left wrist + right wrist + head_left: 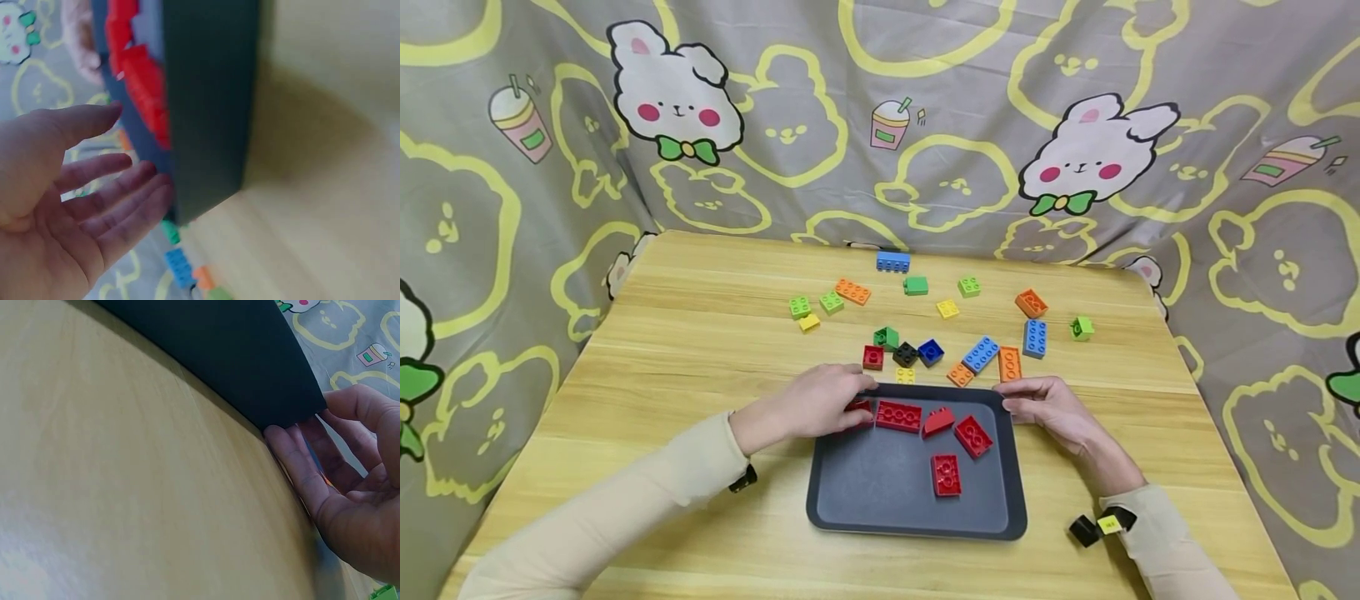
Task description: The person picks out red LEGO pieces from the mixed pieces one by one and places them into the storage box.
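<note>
A dark grey tray (pixel 880 492) lies on the table with several red toy bricks (pixel 898 416) in it, mostly studs down. Over its far left corner is my left hand (pixel 829 402), hiding part of one red brick. In the left wrist view the left fingers (pixel 134 212) are loosely straight, tips at the tray's outer wall, and the thumb stands apart from them. My right hand (pixel 1051 410) holds the far right corner. The right wrist view shows one fingertip at the rim and another low by the tray's base (pixel 219 350).
Behind the tray many loose bricks are scattered: blue (pixel 981 354), orange (pixel 1010 364), green (pixel 915 286), yellow (pixel 948 308), black (pixel 906 354) and a small red one (pixel 873 357). A patterned curtain (pixel 955 117) borders the wooden table (pixel 685 500) at the back and sides.
</note>
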Available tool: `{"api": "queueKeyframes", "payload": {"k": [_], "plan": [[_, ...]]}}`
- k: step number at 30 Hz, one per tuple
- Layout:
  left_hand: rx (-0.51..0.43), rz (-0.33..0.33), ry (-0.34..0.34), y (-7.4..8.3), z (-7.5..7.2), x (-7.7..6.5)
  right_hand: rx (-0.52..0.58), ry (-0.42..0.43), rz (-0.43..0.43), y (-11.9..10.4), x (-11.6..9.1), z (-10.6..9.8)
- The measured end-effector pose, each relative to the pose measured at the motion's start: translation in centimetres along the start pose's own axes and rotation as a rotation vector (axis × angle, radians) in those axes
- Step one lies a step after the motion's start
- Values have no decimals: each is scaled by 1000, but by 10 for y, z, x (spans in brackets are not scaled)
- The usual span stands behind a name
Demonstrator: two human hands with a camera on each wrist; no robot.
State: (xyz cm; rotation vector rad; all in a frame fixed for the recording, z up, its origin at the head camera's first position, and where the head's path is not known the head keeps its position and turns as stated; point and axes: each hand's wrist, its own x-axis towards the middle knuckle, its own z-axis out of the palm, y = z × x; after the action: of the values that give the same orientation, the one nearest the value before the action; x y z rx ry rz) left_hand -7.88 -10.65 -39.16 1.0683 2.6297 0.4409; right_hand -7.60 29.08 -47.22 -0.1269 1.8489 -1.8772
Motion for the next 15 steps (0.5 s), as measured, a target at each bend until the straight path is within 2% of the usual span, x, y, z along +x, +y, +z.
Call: {"api": "queueKeyframes", "payload": {"k": [7,11,15], "plan": [[-79,7,97,-4,-27,2,8,-5,-2,0,0,0],[-104,17,144,-12,-31,7,10,-2,1,0,0,0],[-109,38,162,-21,-31,14,6,5,4,0,0,1]]}}
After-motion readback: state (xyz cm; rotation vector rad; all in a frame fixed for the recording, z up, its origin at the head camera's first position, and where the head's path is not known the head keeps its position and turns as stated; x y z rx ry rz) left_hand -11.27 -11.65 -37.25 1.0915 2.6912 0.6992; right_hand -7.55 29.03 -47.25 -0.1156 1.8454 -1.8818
